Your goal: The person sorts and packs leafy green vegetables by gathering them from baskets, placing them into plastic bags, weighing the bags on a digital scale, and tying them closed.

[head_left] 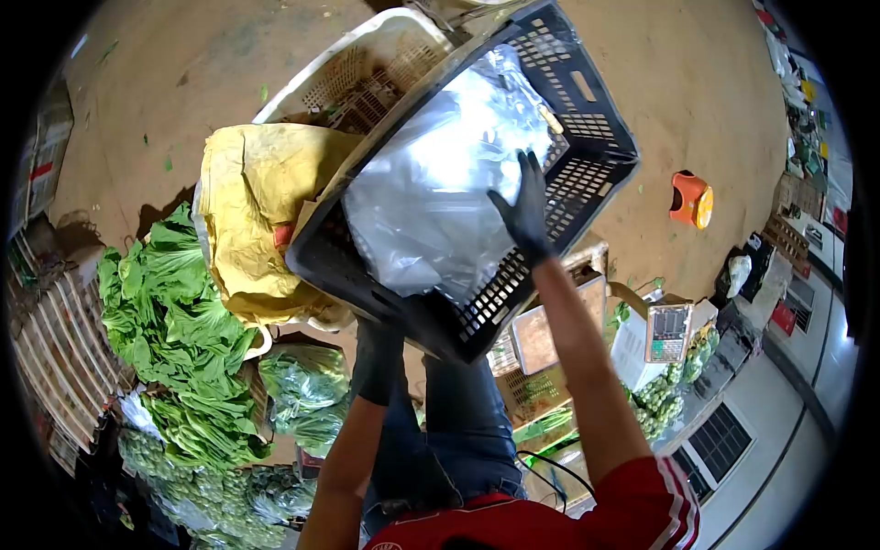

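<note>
A black plastic crate with slotted walls lies at a slant in front of me. Inside it is a pile of clear plastic bags, shiny under the light. My right hand, in a dark glove, reaches over the crate's right wall. Its thumb and fingers are spread against the edge of the bags. My left hand, also in a dark glove, is at the crate's near rim. The fingers curl over that rim and are partly hidden against the black plastic.
A yellow sack and a white basket sit left of the crate. Leafy greens and bagged vegetables lie at left. An orange stool stands on the floor at right. A calculator is near boxes.
</note>
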The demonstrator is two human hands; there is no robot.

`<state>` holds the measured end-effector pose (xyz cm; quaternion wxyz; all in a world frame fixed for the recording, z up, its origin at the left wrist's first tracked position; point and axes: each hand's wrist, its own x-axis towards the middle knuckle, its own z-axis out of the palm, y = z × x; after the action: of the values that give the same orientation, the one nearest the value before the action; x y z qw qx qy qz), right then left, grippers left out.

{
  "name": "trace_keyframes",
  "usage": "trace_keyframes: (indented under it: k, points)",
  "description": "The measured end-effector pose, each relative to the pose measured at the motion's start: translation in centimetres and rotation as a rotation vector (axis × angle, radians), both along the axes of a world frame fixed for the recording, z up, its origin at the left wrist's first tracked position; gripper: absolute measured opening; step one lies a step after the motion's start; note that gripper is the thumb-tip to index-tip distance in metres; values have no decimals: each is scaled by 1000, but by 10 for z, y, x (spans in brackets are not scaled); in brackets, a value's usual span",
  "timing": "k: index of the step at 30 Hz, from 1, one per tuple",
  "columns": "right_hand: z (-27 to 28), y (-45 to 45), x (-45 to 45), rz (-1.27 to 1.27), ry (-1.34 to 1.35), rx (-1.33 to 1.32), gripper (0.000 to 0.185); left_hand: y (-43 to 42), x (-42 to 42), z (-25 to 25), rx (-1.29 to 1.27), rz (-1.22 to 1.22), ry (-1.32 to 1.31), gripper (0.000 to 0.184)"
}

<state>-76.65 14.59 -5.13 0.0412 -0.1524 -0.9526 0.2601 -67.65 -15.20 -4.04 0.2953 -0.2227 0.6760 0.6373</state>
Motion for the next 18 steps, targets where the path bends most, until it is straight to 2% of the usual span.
trace_keyframes:
  k: [1,2,3,5,6,7,8,10,11,12,13,14,15,17,18]
  points:
    - [-13,7,-22,92,-100,107,69,-5,-2,1,-1,-64,-3,53]
    - [-30,17,-38,206,-170,279,52,-11,-4,3,-2,-129,-6,54]
    - [-52,34,-46,333,-297,345,37,-14,-4,8,-38,-126,41,56]
    - [-35,42,-53,295,-441,66,29,-21,-1,23,-147,-60,182,61]
    - [-7,40,-45,355,-294,23,29,-21,-1,39,-217,3,276,64]
    - [34,35,-35,287,-325,-231,30,-10,-33,93,-643,-361,619,75]
    - [86,23,-27,242,-429,-267,29,-2,-43,113,-600,-522,703,77]
    - [151,10,11,16,-614,-895,26,16,-49,132,-307,-569,580,74]
    - [178,4,31,128,-599,-906,23,33,-52,127,-204,-530,602,70]
    - [192,1,68,185,-505,-1066,21,50,-54,123,-100,-495,620,67]
    - [224,-13,78,325,-451,-1147,19,70,-58,99,-135,-541,873,63]
    - [253,-27,80,431,-174,-1244,18,87,-60,72,-250,-697,933,61]
    - [276,-32,90,455,-50,-1259,20,100,-63,46,-366,-854,991,59]
    - [317,-20,132,289,98,-1241,24,109,-78,15,-207,-721,1171,54]
    - [333,-9,157,153,190,-1207,27,113,-88,11,-222,-697,1148,51]
